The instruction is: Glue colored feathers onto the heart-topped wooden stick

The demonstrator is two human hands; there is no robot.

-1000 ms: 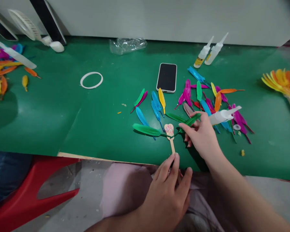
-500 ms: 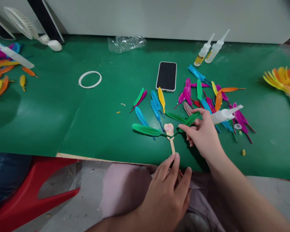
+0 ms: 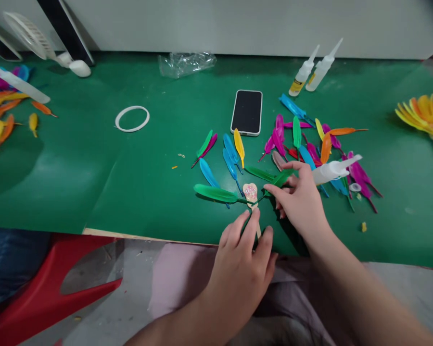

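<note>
Here's the pale wooden stick with a glittery head point(image 3: 250, 193), near the green tabletop's point(image 3: 147, 206) front edge; your left hand's fingertips point(image 3: 254, 214) touch its neck, grip unclear, while your right hand point(image 3: 301, 199) pinches a slender green feather point(image 3: 283, 178) beside it.

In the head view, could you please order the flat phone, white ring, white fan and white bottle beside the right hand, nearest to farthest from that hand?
1. White bottle, right of the right hand
2. Flat phone, beyond, left
3. White ring, farther left
4. White fan, back left
</note>
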